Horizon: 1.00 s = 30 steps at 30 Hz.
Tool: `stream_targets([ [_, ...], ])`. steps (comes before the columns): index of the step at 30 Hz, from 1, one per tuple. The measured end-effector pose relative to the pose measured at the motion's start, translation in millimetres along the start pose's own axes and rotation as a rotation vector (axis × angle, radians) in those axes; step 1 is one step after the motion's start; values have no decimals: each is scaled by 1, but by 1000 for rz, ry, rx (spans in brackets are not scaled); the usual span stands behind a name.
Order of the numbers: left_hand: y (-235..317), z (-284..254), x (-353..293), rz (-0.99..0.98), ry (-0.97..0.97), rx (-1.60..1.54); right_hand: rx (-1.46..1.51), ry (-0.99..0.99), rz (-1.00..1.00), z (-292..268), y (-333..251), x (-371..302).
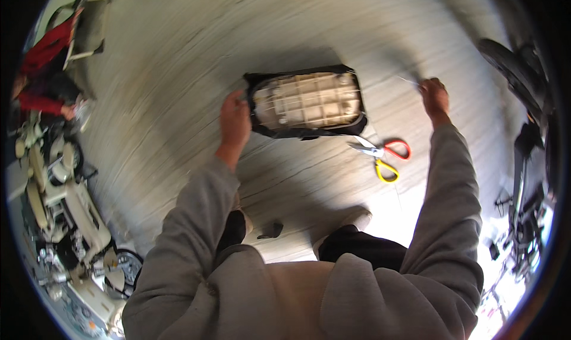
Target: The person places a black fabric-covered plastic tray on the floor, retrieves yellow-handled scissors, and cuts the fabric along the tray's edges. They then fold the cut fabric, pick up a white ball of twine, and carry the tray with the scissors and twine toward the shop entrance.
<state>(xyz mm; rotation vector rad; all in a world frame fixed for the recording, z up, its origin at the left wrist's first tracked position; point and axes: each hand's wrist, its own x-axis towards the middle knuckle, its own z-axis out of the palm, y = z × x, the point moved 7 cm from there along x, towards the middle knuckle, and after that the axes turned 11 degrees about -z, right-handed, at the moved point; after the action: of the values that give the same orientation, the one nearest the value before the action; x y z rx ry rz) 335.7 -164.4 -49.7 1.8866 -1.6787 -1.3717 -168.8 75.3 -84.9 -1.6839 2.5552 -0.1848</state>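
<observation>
An upturned seat [306, 100] lies on the floor, its beige ribbed plastic base facing up and a black cover wrapped round its rim. Pale thread runs across the base. At the seat's left end, my left hand [235, 121] is closed on the black edge. My right hand [435, 97] is off to the right, clear of the seat, its fingers pinched together. A thin pale strand [408, 80] sticks out from them toward the seat; thread or needle, I cannot tell. Scissors [379, 151] with one red and one yellow handle lie spread near the seat's lower right corner.
A small dark scrap [271, 230] lies between my feet. Cream scooters [74, 212] line the left side, below a person in red sleeves [50, 60] beside a metal-framed chair [92, 27]. Dark wheels and bike parts [517, 81] stand along the right side.
</observation>
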Motion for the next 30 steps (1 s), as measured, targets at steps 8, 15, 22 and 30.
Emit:
stream_targets([
  [8, -12, 16, -55, 32, 57, 107, 256, -111, 62, 15, -3, -34],
  [15, -54, 52, -93, -170, -146, 6, 1632, -364, 421, -1, -157, -146],
  [22, -7, 162, -193, -325, -1018, -109, 2185, -577, 572, -8, -260, -197],
  [30, 17, 179, -203, -261, -1242, -69, 1958, -478, 555, -28, -251, -205],
])
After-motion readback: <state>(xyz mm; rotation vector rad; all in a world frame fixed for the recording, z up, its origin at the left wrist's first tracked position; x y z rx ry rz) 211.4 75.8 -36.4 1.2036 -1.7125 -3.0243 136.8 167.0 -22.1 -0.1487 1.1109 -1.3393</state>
